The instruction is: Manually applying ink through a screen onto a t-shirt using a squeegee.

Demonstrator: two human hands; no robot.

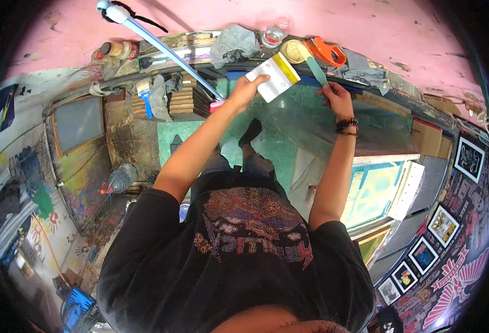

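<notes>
Your left hand [244,91] pinches a light, stiff white-and-yellow card [274,75] by its lower edge; beside the card, your right hand [337,99] grips a slim teal blade [316,69] low.

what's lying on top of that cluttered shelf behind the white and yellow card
On the shelf: a grey rag, clear plastic bottle, orange-handled scissors, tape rolls. The card covers what's directly behind it.

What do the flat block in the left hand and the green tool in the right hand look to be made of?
The block looks like matte white foam or sponge with a yellow layer on one edge. The green tool looks like smooth plastic, flat and evenly coloured, though painted metal is possible.
</notes>
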